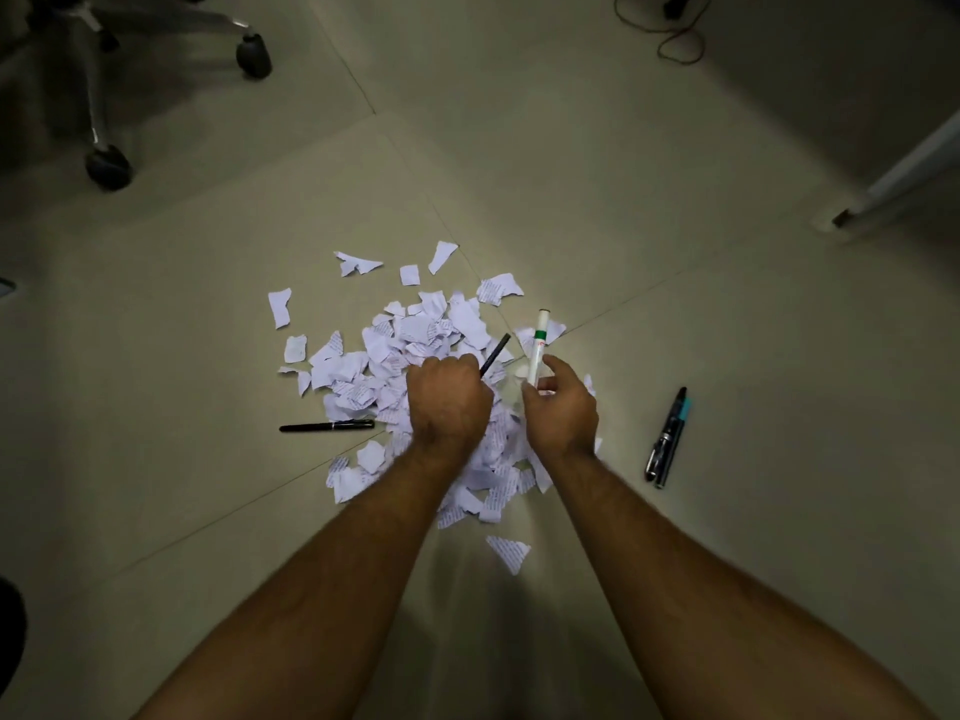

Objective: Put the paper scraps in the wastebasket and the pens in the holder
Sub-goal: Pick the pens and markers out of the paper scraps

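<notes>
A heap of torn white paper scraps [415, 335] lies on the pale floor in the middle of the view. My left hand [447, 400] grips a thin black pen [496, 354] above the heap. My right hand [563, 402] holds a white marker with a green band [539, 340] upright. A black pen [327, 426] lies on the floor at the heap's left edge. Two more pens [667, 439], one with a teal part, lie side by side to the right. No wastebasket or holder is in view.
An office chair base with castors [106, 166] stands at the top left. A white table leg [904, 179] is at the right edge, and a cable [675, 41] loops on the floor at the top.
</notes>
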Demonstrator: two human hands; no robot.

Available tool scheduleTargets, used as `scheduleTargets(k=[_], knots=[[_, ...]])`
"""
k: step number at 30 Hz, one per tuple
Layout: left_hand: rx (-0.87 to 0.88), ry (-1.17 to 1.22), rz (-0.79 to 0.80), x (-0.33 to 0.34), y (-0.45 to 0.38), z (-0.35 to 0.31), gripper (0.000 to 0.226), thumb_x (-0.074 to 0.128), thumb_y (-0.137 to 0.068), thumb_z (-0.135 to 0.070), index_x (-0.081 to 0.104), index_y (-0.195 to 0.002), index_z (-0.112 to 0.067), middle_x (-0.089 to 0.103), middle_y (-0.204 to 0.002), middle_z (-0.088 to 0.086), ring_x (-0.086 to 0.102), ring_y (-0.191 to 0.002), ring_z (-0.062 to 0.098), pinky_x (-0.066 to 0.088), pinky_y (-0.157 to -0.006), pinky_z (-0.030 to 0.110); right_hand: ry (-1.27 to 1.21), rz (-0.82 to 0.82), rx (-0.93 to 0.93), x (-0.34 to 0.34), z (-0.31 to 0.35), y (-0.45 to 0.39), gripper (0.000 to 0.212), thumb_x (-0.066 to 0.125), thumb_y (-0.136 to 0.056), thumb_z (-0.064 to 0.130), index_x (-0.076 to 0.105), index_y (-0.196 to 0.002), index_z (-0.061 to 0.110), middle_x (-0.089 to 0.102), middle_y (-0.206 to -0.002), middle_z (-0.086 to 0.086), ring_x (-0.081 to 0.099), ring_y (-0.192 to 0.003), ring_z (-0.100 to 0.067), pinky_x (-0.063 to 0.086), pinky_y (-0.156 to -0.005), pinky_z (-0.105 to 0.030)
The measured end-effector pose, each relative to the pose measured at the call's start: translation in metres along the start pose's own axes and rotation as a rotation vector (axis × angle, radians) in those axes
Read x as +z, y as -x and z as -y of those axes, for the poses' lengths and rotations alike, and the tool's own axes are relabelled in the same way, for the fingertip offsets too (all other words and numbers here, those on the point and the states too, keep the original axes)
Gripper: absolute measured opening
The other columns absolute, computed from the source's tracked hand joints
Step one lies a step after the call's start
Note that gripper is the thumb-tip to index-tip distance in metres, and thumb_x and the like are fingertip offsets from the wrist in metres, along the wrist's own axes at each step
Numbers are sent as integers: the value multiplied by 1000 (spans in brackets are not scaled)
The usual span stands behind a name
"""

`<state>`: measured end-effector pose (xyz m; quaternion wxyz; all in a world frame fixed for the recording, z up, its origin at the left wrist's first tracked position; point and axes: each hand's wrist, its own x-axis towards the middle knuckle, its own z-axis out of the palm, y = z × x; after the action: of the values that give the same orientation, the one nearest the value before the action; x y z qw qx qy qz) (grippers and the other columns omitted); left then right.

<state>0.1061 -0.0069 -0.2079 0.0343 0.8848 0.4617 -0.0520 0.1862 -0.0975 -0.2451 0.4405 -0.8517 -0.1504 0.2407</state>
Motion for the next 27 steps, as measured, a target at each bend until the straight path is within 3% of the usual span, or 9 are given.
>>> scheduleTargets(k=[4, 6, 9, 12, 15, 18, 21, 24, 27], knots=[[136, 170, 8, -8, 6, -48, 27, 53, -92, -32, 71, -99, -14, 72, -93, 7, 65, -86, 27, 45, -72, 31, -108, -60, 87, -30, -20, 13, 42, 69, -89, 22, 61, -130, 24, 71, -100, 1, 68, -89, -20, 58, -82, -35], [122, 329, 89, -7, 11, -71, 25, 55, -90, -30, 71, -98, -13, 72, -94, 7, 66, -88, 28, 46, -69, 31, -149, -127, 151, -45, -30, 17, 41, 69, -88, 17, 62, -128, 20, 72, -101, -1, 69, -91, -23, 58, -84, -36], [49, 521, 205, 3, 23, -112, 22, 60, -88, -27, 73, -96, -12, 74, -94, 7, 68, -90, 28, 49, -72, 30, -150, -226, 228, -76, -54, 31, 41, 67, -86, 10, 64, -127, 14, 71, -107, -2, 67, -96, -21, 50, -79, -19], [9, 611, 315, 14, 36, -155, 20, 62, -85, -24, 73, -94, -11, 73, -95, 10, 68, -92, 32, 52, -76, 32, -152, -325, 286, -109, -77, 40, 36, 68, -87, 12, 66, -123, 14, 72, -105, -2, 63, -84, -12, 38, -63, 1], [14, 670, 428, 32, 41, -193, 21, 67, -83, -28, 73, -93, -11, 74, -95, 11, 69, -86, 30, 54, -71, 30, -66, -367, 309, -134, -98, 37, 27, 66, -91, 20, 67, -118, 18, 72, -103, 0, 64, -86, -14, 41, -65, -10], [9, 667, 468, 49, 44, -213, 30, 73, -83, -30, 72, -104, -8, 73, -104, 13, 69, -91, 30, 55, -76, 31, 36, -332, 336, -145, -111, 31, 19, 61, -93, 23, 69, -110, 18, 72, -101, 0, 63, -88, -20, 40, -72, -21], [32, 651, 453, 58, 47, -222, 31, 72, -85, -30, 71, -106, -7, 72, -106, 12, 69, -92, 28, 55, -75, 32, 67, -320, 364, -151, -117, 25, 20, 60, -93, 23, 68, -110, 17, 71, -103, -2, 61, -87, -19, 42, -73, -23], [42, 659, 406, 58, 48, -219, 25, 65, -90, -24, 71, -108, -6, 72, -108, 14, 69, -96, 30, 56, -79, 35, 83, -416, 402, -152, -115, 23, 32, 57, -92, 22, 60, -123, 18, 70, -107, -3, 64, -96, -24, 47, -77, -28], [26, 708, 358, 53, 52, -200, 17, 59, -92, -18, 72, -97, -8, 73, -100, 10, 66, -87, 25, 52, -70, 29, 127, -450, 390, -140, -95, 27, 26, 51, -94, 22, 63, -116, 20, 72, -103, -7, 64, -87, -26, 45, -68, -27]])
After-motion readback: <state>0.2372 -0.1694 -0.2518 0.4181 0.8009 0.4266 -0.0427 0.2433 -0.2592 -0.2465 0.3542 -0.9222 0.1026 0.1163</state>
